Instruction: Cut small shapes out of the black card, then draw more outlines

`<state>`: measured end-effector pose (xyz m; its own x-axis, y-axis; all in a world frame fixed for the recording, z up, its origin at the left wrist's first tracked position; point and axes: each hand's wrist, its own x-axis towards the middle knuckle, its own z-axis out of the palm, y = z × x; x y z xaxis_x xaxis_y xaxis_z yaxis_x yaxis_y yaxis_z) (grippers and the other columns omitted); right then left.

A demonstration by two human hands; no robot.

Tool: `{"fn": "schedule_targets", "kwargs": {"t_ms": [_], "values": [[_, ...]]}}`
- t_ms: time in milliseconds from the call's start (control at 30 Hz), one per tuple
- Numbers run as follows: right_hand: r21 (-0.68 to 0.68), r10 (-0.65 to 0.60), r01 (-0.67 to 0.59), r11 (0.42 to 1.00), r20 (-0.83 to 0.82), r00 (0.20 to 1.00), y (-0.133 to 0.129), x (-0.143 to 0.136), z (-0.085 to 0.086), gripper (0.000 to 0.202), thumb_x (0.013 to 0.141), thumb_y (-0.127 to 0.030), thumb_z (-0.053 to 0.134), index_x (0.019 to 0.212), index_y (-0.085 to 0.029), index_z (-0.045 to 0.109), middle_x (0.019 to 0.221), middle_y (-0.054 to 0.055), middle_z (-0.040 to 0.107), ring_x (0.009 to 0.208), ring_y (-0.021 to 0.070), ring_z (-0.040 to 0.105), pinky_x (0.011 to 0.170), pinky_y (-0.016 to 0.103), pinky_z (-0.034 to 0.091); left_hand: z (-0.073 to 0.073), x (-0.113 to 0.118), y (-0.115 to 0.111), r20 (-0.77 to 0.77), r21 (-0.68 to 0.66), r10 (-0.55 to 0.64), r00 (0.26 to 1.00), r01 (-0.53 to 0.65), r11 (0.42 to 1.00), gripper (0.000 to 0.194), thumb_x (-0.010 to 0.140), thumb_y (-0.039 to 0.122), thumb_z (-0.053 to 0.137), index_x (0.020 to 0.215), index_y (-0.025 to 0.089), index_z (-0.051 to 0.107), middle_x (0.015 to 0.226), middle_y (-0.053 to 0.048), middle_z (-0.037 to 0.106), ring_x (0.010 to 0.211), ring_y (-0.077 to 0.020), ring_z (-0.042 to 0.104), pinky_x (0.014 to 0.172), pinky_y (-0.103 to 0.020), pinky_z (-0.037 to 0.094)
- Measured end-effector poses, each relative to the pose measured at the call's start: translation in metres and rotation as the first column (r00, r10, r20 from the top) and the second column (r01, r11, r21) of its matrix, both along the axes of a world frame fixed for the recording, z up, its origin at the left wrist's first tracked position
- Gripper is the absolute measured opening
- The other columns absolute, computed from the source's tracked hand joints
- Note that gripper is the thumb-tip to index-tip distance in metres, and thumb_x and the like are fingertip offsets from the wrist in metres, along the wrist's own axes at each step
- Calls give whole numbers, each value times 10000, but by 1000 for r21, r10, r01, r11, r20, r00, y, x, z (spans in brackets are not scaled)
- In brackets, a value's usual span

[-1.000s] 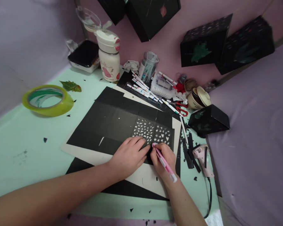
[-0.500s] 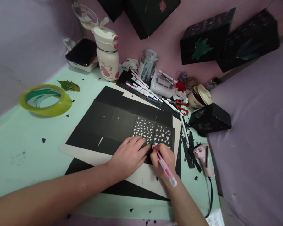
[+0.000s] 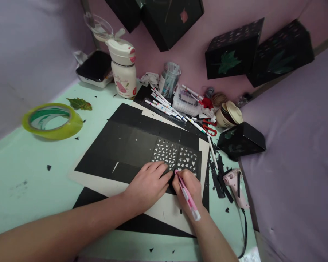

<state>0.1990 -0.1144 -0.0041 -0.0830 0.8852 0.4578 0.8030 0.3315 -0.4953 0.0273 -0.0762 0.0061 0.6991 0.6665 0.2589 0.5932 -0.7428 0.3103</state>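
A sheet of black card (image 3: pixel 120 145) lies on white paper (image 3: pixel 98 184), with rows of small triangles, stars and hearts cut through its right part. My left hand (image 3: pixel 147 185) rests flat on the card's lower edge, fingers spread, holding nothing. Close beside its fingertips, my right hand (image 3: pixel 190 185) is closed around a pink craft knife (image 3: pixel 190 200), held like a pen. The knife's tip points down at the card below the cut-outs; the blade itself is too small to make out.
Yellow-green tape (image 3: pixel 51 136) and a leaf (image 3: pixel 80 103) lie at left. Behind stand a white bottle (image 3: pixel 125 78) and a jar (image 3: pixel 169 80). Markers (image 3: pixel 164 105), red-handled scissors (image 3: pixel 210 129), a black box (image 3: pixel 242 140) and a pink glue gun (image 3: pixel 236 185) sit on the right.
The whole view has shifted slightly. Both hands keep nearly the same place on the card, and the craft knife stays in my right hand.
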Motion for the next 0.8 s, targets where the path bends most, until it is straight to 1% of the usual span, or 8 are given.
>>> {"fn": "schedule_targets", "kwargs": {"t_ms": [167, 267, 400, 533, 667, 800], "values": [[-105, -40, 29, 994, -111, 993, -2, 2, 1, 172, 858, -108, 516, 738, -224, 470, 633, -16, 513, 536, 134, 476, 534, 268, 400, 0, 0, 0, -2, -6, 6, 1000, -6, 1000, 264, 907, 225, 518, 1164, 197, 571, 1147, -89, 590, 1144, -264, 513, 946, -435, 444], [-160, -70, 43, 986, -165, 984, -3, 3, 3, 144, 851, -129, 527, 746, -220, 491, 645, -10, 544, 550, 138, 493, 548, 268, 405, 0, 0, 0, -4, -12, 6, 1000, -6, 1000, 260, 913, 227, 510, 1163, 192, 572, 1142, -89, 590, 1140, -267, 513, 946, -438, 444], [-192, -127, 83, 978, -229, 965, -2, 2, 5, 125, 848, -157, 547, 740, -216, 521, 650, -11, 576, 551, 136, 515, 552, 261, 412, 0, 0, 0, -4, -16, -3, 1000, 3, 1000, 264, 917, 231, 505, 1169, 183, 569, 1149, -91, 585, 1147, -271, 508, 957, -442, 438], [-265, -192, 114, 958, -290, 938, 1, 3, 7, 142, 847, -195, 556, 711, -216, 528, 616, -29, 560, 528, 129, 499, 519, 248, 393, 0, 0, 0, -14, -28, -4, 1000, 3, 1000, 271, 912, 222, 510, 1174, 179, 564, 1161, -93, 580, 1153, -274, 503, 957, -446, 438], [-365, -230, 87, 927, -369, 901, 4, 8, 8, 142, 848, -224, 568, 708, -211, 547, 595, -40, 532, 523, 126, 464, 493, 240, 362, 0, 0, 0, -10, -35, 3, 1000, -4, 999, 279, 913, 223, 505, 1182, 170, 558, 1153, -93, 582, 1149, -278, 502, 956, -451, 437], [-428, -251, 55, 902, -418, 873, 5, 10, 10, 138, 850, -256, 580, 723, -206, 563, 630, -31, 568, 553, 131, 487, 510, 238, 366, -1, 0, 0, 0, -47, 0, 1000, 0, 999, 277, 915, 226, 503, 1180, 170, 558, 1151, -91, 582, 1149, -277, 500, 955, -456, 434]]}}
